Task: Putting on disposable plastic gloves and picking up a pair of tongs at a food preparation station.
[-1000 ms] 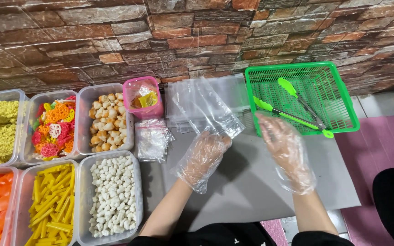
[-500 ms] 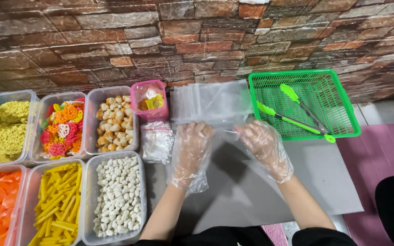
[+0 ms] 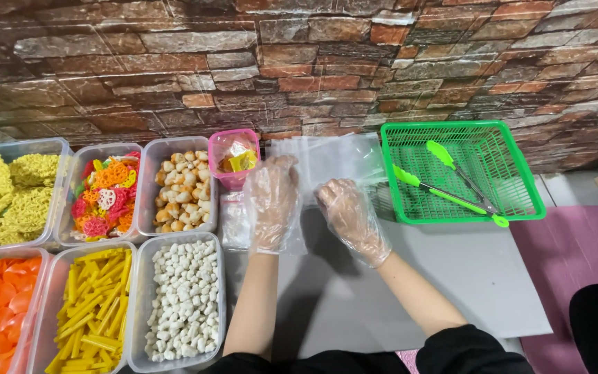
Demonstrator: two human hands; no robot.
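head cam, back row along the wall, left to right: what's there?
Tub of yellow crinkly snacks → tub of mixed coloured snacks → tub of pale puffed pieces → small pink cup → clear plastic bags → green basket holding green tongs.

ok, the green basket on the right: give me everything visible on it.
The green basket looks like plastic: rectangular, with mesh walls and floor and a solid rim. It sits upright on the grey tabletop, close against the brick wall, to the right of the clear plastic bags. Inside lie two pairs of green tongs, crossing diagonally. Neither gloved hand touches it; the right hand is nearest.
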